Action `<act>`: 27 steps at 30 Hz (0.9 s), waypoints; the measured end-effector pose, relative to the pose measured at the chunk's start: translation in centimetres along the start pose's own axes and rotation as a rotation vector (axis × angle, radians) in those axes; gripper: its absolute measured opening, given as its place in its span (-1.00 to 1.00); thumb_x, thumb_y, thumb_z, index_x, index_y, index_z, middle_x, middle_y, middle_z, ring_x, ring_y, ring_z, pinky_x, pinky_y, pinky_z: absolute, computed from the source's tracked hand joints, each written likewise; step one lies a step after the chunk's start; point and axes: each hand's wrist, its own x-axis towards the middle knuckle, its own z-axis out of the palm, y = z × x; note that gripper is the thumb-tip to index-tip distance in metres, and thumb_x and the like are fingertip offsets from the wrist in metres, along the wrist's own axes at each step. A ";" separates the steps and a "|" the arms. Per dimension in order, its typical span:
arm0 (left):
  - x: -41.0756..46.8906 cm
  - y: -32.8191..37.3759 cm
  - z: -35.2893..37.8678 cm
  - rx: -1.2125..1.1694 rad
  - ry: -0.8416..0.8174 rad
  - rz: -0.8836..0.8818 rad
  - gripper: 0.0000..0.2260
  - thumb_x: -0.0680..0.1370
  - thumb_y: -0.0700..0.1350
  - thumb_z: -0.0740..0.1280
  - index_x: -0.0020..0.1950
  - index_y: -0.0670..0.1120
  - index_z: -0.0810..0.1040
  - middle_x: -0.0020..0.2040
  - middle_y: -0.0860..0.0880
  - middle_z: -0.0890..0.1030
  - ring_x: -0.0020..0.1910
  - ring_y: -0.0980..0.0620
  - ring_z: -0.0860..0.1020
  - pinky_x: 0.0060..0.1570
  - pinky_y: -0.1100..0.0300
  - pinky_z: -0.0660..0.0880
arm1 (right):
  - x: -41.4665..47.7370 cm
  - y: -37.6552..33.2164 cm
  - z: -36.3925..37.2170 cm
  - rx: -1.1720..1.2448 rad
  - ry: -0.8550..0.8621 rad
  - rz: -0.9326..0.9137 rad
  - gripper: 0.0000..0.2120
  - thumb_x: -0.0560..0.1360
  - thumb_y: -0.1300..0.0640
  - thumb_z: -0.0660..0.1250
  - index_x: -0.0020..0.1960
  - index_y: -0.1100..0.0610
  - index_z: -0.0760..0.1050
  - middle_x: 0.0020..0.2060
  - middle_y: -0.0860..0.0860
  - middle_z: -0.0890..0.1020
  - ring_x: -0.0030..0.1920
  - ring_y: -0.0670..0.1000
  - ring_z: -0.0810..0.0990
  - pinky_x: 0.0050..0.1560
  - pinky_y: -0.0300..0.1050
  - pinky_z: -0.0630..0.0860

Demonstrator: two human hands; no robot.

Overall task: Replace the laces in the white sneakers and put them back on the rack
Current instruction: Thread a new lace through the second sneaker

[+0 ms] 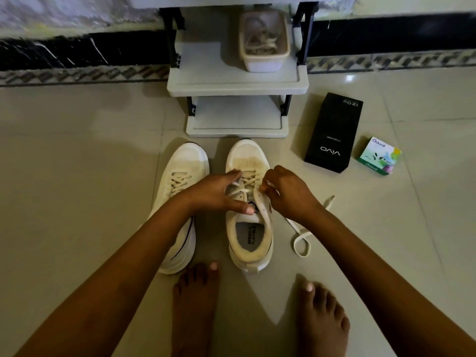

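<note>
On the floor before the rack (237, 83), the right sneaker (248, 243) is half laced. The left hand (219, 191) steadies it, fingers hooked in the lace (330, 202). The right hand (288, 194) pinches that lace at an eyelet, seemingly to thread it.

two sneakers (247, 154) (181, 163), two boxes (332, 132) (380, 156) (one rack (237, 82))

Left hand (216, 193), right hand (291, 195): fingers (269, 176) curled.
</note>
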 end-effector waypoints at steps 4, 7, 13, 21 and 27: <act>-0.1 -0.1 0.0 -0.001 0.002 0.012 -0.23 0.42 0.08 0.45 0.52 0.00 0.12 0.47 0.01 0.31 0.41 0.01 0.31 0.20 0.26 0.24 | -0.1 -0.9 -2.2 0.340 -0.057 0.084 -0.79 0.62 0.13 0.13 0.16 0.19 0.45 0.17 0.07 0.53 0.11 -0.03 0.48 -0.05 -0.34 0.36; -0.1 -0.2 0.0 -0.013 -0.007 0.024 -0.25 0.42 0.07 0.45 0.51 0.02 0.15 0.46 0.01 0.32 0.41 -0.01 0.32 0.22 0.23 0.26 | -0.8 -2.5 -6.1 1.299 -0.040 0.209 -0.79 0.64 0.12 0.03 0.04 0.18 0.40 -0.13 -0.03 0.66 -0.08 -0.07 0.63 0.01 -0.21 0.54; 0.0 -0.1 0.1 0.026 -0.012 -0.006 -0.17 0.42 0.10 0.43 0.54 0.00 0.04 0.50 -0.01 0.24 0.43 -0.01 0.27 0.26 0.23 0.23 | -0.3 -1.5 -7.6 0.706 0.126 0.273 -0.84 0.62 0.03 0.10 -0.05 0.08 0.37 -0.29 -0.06 0.46 -0.30 -0.11 0.46 -0.26 -0.23 0.42; 0.1 -0.4 0.2 0.026 -0.004 -0.008 -0.17 0.42 0.12 0.43 0.54 0.01 0.04 0.50 0.00 0.24 0.43 -0.01 0.28 0.28 0.20 0.23 | -0.6 -0.3 -1.6 0.205 -0.086 0.177 -0.78 0.61 0.07 0.16 0.06 0.19 0.50 -0.05 0.04 0.47 -0.06 0.00 0.46 -0.20 -0.23 0.31; 0.5 -0.1 0.5 0.053 0.010 0.013 -0.22 0.41 0.13 0.43 0.52 0.00 0.12 0.46 -0.01 0.32 0.38 -0.02 0.34 0.24 0.21 0.27 | -1.4 0.0 -1.5 0.684 -0.024 0.309 -0.79 0.61 0.11 0.16 0.12 0.14 0.52 0.06 0.03 0.55 0.07 -0.02 0.51 -0.11 -0.40 0.37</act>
